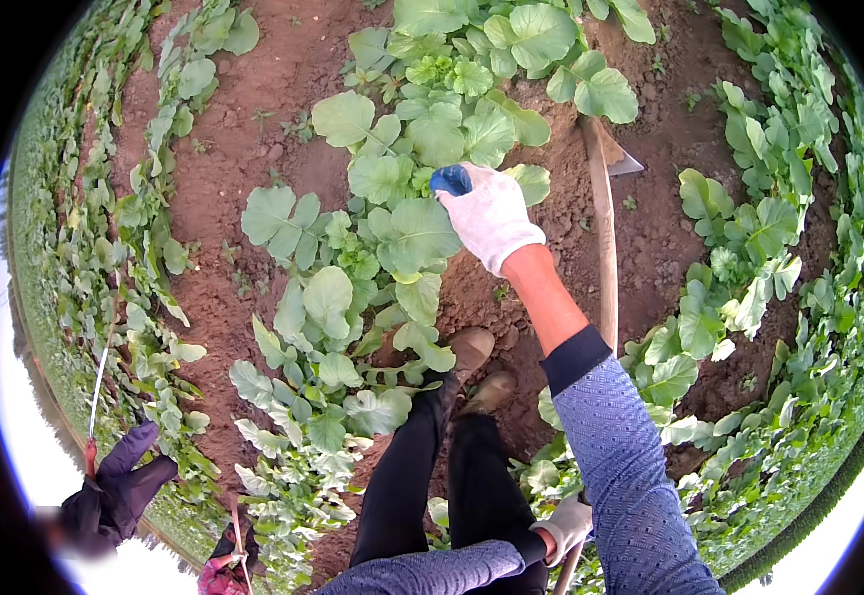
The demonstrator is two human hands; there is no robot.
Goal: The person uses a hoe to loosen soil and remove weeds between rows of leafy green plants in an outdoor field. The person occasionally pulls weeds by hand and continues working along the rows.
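Note:
My right hand [489,213], in a pale glove with blue at the fingers, reaches forward among the broad leaves of a green leafy plant [417,233]. Its fingers are curled closed; what they grip, if anything, is hidden. Low in the view, my left hand [565,528], also in a pale glove, is wrapped round the wooden handle of a hoe [603,233]. That handle runs forward behind my right forearm. The hoe's metal blade [618,157] rests near the soil at the far end, partly covered by leaves.
Rows of leafy plants [749,238] run along both sides, with brown soil [244,129] between them. My shoes [482,372] stand beside the middle row. At the lower left are a person [120,481] with a long-handled tool and another person [226,560] holding a pole.

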